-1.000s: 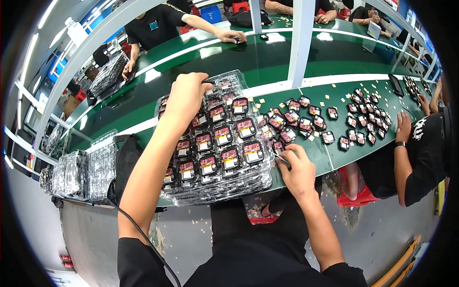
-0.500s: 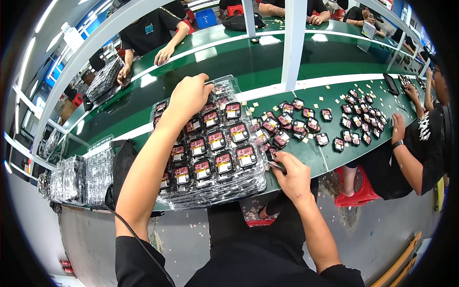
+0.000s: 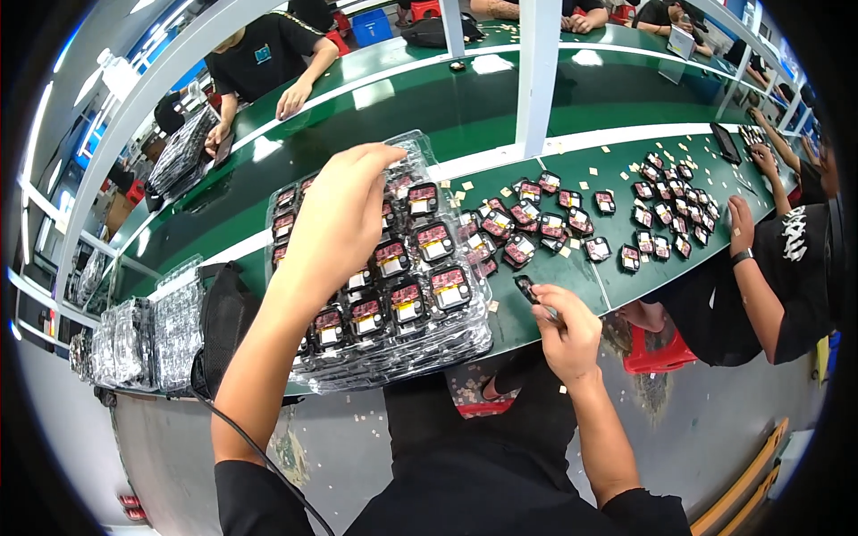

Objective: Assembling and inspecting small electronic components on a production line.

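Observation:
My left hand [image 3: 344, 201] reaches over the top of a stack of clear plastic blister trays [image 3: 402, 353]. Its fingers are partly stretched toward the far side; its underside is hidden. Small black square units [image 3: 450, 288] with red, white and yellow faces fill the tray's pockets. To the right of the stack, my right hand [image 3: 569, 330] pinches a small black unit [image 3: 525, 288], seen nearly edge-on, above the green bench. Loose units of the same kind [image 3: 521, 250] lie in a heap beyond that hand.
More loose units [image 3: 663, 213] lie farther right, among scattered beige chips. Stacked empty trays [image 3: 130, 335] and a black mesh bag [image 3: 225, 317] stand at left. A white post [image 3: 536, 80] rises behind. Co-workers sit across and at right, one on a red stool [image 3: 657, 353].
My right hand has drawn slightly right, away from the tray stack, with the black unit now showing in its fingers. My left hand has shifted slightly over the tray; the view has moved a little.

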Demonstrator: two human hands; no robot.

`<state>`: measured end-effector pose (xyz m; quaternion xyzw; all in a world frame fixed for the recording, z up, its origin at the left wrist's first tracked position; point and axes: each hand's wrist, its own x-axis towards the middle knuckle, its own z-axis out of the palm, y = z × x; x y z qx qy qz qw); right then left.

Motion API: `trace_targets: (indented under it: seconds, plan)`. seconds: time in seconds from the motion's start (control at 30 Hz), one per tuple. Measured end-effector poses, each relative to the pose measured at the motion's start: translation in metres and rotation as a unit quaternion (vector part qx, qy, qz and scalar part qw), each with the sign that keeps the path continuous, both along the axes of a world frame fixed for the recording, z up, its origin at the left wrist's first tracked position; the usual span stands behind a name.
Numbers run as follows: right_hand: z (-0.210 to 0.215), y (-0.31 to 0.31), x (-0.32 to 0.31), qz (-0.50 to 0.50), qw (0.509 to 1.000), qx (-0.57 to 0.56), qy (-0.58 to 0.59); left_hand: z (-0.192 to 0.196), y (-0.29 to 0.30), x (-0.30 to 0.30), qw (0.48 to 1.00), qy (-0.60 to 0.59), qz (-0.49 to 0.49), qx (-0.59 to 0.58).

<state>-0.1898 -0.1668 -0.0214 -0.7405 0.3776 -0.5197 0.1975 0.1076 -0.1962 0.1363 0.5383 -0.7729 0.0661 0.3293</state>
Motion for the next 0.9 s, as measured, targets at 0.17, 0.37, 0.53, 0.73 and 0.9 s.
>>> trace_targets:
  seconds: [0.17,0.37,0.53,0.73,0.9]
  plan:
    - [0.026,0.027,-0.025,0.029,0.981,-0.187,0.042,0.012,0.087,-0.054,0.919,0.239,-0.14,0.281]
    - [0.047,0.051,-0.036,0.151,0.97,-0.187,0.022,-0.043,0.135,-0.079,0.718,0.453,-0.205,0.487]
    - [0.048,0.058,-0.025,0.23,0.96,-0.155,-0.03,-0.089,0.14,-0.094,0.482,0.659,-0.181,0.549]
    - [0.045,0.056,-0.023,0.185,0.973,-0.124,0.057,-0.124,0.148,-0.09,0.276,0.75,-0.216,0.561]
    - [0.049,0.059,-0.023,0.182,0.979,-0.031,0.083,-0.13,0.156,-0.089,0.219,0.785,-0.258,0.519]
